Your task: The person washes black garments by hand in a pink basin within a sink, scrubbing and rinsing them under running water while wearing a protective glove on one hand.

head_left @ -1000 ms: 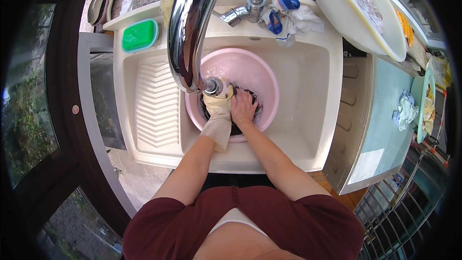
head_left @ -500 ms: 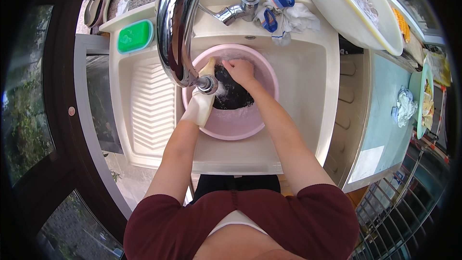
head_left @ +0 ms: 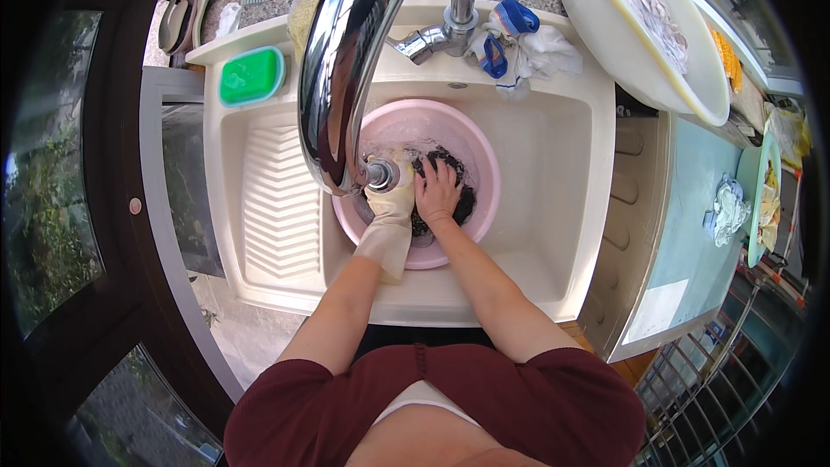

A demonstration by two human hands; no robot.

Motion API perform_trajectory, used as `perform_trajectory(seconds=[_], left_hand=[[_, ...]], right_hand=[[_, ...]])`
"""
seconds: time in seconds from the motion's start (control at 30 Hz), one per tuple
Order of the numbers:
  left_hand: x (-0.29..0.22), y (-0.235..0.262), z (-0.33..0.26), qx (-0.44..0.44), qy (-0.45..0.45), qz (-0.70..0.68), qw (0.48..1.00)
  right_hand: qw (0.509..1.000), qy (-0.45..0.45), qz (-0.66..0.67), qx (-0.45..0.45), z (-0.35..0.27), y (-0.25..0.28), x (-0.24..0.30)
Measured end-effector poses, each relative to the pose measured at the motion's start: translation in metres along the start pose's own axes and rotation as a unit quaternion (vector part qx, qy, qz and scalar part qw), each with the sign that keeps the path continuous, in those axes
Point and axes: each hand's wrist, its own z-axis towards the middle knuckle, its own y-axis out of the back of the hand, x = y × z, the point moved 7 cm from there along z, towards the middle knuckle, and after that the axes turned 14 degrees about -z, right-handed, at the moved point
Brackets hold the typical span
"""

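A round pink basin [head_left: 489, 156] stands in the cream sink, holding water and a wet black cloth [head_left: 467, 201] bunched near its middle. My left hand [head_left: 393, 197] wears a cream rubber glove and reaches into the basin at the cloth's left side; the tap hides part of it, and its fingers cannot be made out. On top of the cloth lies my bare right hand [head_left: 438, 192], its fingers spread apart. The curved chrome tap [head_left: 327, 78] arches above the left hand, and its spout [head_left: 380, 175] ends just over the glove.
A ribbed drainboard [head_left: 281, 199] lies left of the basin. Behind it sits a green soap bar [head_left: 248, 77] in a dish. White and blue cloths [head_left: 519, 47] rest on the sink's back ledge. A big white basin [head_left: 644, 30] with laundry leans at the far right.
Both hands have come from the basin's far side toward me. The black cloth, spread flatter before, is now bunched under them. The view has shifted slightly.
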Motion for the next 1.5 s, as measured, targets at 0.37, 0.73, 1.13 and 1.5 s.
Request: perform_trajectory(seconds=[0.37, 0.73, 1.13, 1.5], left_hand=[[0.01, -0.044, 0.061, 0.238, -0.03, 0.249, 0.938], [0.03, 0.121, 0.065, 0.123, 0.36, -0.219, 0.898], [-0.066, 0.148, 0.01, 0.143, 0.177, 0.033, 0.973], [-0.143, 0.091, -0.057, 0.197, 0.367, -0.131, 0.899]], right_hand=[[0.996, 0.002, 0.023, 0.087, 0.098, -0.007, -0.01], [0.954, 0.13, 0.255, 0.094, 0.069, 0.168, -0.04], [0.787, -0.028, 0.495, 0.366, 0.021, 0.158, -0.012], [0.627, -0.082, 0.715, 0.298, -0.03, 0.192, 0.002]])
